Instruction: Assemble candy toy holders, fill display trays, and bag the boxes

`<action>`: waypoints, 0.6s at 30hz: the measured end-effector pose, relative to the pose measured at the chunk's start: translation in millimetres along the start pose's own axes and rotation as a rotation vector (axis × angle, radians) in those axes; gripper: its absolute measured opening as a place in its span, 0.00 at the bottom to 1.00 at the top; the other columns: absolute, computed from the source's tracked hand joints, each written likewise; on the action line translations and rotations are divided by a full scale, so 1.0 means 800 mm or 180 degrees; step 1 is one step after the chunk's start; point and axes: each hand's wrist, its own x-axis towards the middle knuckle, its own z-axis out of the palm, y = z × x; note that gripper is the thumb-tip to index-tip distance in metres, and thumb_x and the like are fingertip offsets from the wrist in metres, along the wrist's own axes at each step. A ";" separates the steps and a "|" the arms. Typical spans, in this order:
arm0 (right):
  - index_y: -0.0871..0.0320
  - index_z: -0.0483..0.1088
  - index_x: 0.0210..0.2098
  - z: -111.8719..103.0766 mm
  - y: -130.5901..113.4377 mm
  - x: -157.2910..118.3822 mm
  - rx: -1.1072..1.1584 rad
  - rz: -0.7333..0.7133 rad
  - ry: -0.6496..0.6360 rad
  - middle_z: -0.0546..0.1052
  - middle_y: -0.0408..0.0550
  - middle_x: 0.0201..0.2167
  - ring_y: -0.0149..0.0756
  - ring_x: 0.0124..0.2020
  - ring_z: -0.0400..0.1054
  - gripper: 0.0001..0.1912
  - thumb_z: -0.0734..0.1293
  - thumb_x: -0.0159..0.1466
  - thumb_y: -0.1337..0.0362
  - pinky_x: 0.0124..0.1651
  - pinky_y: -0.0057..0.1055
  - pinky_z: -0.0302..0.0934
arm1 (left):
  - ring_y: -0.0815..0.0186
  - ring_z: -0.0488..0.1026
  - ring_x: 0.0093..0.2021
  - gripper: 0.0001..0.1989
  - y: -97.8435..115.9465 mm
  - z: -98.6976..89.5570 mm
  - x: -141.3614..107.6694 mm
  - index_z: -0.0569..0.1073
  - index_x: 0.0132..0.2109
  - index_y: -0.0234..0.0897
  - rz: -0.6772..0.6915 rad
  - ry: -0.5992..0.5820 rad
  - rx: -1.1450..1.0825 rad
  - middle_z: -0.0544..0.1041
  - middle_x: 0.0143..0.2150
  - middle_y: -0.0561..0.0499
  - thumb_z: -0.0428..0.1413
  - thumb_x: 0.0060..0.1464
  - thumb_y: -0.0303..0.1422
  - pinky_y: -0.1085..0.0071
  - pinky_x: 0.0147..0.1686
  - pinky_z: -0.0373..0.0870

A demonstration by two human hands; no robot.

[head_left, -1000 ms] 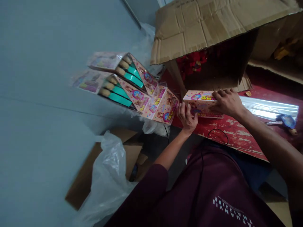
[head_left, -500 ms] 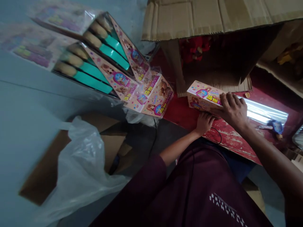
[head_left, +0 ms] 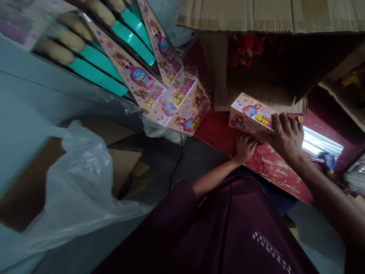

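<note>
A pink printed cardboard box point(head_left: 251, 111) lies on the red table point(head_left: 211, 131), with cartoon pictures and yellow lettering on its sides. My right hand point(head_left: 287, 132) is wrapped over its right end, fingers across the top and thumb along the near side. Against the box's lower near edge rests my left hand point(head_left: 245, 148), fingers apart and stretched toward it; whether the fingertips go under the box is hidden. To the left stands a matching display carton point(head_left: 182, 104) with two tall triangular side panels, holding teal-and-tan items point(head_left: 97, 74) behind clear plastic.
An open cardboard carton point(head_left: 242, 15) with red items inside stands behind the box. On the table's right lie a shiny clear strip point(head_left: 322, 142) and a small blue item point(head_left: 330, 160). A translucent plastic bag point(head_left: 82, 171) and brown cardboard point(head_left: 23, 190) are at the lower left.
The view has shifted, so the display carton and plastic bag sit further left. Both hands stay at the pink box, with little visible movement.
</note>
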 end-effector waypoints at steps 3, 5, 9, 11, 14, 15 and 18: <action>0.62 0.55 0.72 0.000 0.002 0.001 0.0026 -0.0063 -0.0017 0.69 0.68 0.64 0.59 0.58 0.65 0.42 0.57 0.71 0.39 0.59 0.53 0.60 | 0.53 0.70 0.53 0.10 -0.003 0.003 0.000 0.82 0.47 0.43 -0.0198 0.0201 -0.0096 0.78 0.48 0.43 0.56 0.67 0.39 0.55 0.54 0.63; 0.63 0.54 0.72 0.001 0.003 0.001 0.0002 -0.0112 0.0002 0.69 0.69 0.64 0.59 0.58 0.65 0.42 0.57 0.71 0.39 0.58 0.53 0.60 | 0.53 0.70 0.52 0.09 -0.005 0.006 0.000 0.80 0.45 0.41 -0.0377 0.0374 -0.0128 0.78 0.47 0.43 0.57 0.67 0.38 0.55 0.53 0.64; 0.62 0.51 0.74 0.006 0.004 -0.002 -0.0082 -0.0144 0.0058 0.68 0.69 0.65 0.59 0.60 0.64 0.42 0.57 0.71 0.40 0.59 0.54 0.60 | 0.52 0.70 0.50 0.08 -0.009 0.011 0.000 0.78 0.45 0.41 -0.0578 0.0542 -0.0207 0.77 0.47 0.43 0.58 0.65 0.38 0.54 0.53 0.65; 0.61 0.51 0.74 0.008 0.004 -0.004 -0.0075 -0.0121 0.0044 0.67 0.69 0.66 0.59 0.61 0.63 0.42 0.57 0.71 0.40 0.59 0.54 0.60 | 0.51 0.70 0.52 0.08 -0.012 0.012 0.004 0.76 0.46 0.40 -0.0765 0.0681 -0.0372 0.76 0.48 0.41 0.58 0.65 0.39 0.52 0.56 0.66; 0.61 0.51 0.74 0.009 0.003 -0.008 -0.0078 -0.0074 -0.0020 0.65 0.69 0.68 0.62 0.63 0.62 0.42 0.58 0.71 0.40 0.60 0.54 0.59 | 0.48 0.66 0.63 0.21 -0.019 0.009 0.013 0.68 0.59 0.35 -0.1276 0.1260 -0.0703 0.71 0.59 0.35 0.60 0.62 0.38 0.48 0.65 0.62; 0.62 0.52 0.74 0.009 0.003 -0.008 -0.0077 -0.0055 -0.0028 0.65 0.70 0.68 0.62 0.64 0.61 0.42 0.58 0.71 0.40 0.60 0.54 0.59 | 0.48 0.63 0.67 0.28 -0.022 0.008 0.016 0.63 0.64 0.34 -0.1369 0.1420 -0.0806 0.67 0.64 0.33 0.60 0.61 0.36 0.48 0.68 0.59; 0.62 0.52 0.74 0.008 0.000 -0.010 -0.0058 -0.0026 -0.0047 0.64 0.71 0.69 0.64 0.64 0.61 0.43 0.58 0.71 0.40 0.60 0.55 0.59 | 0.51 0.52 0.76 0.40 -0.026 0.004 0.025 0.49 0.72 0.35 -0.1302 0.1494 -0.1053 0.55 0.74 0.31 0.60 0.60 0.34 0.50 0.74 0.52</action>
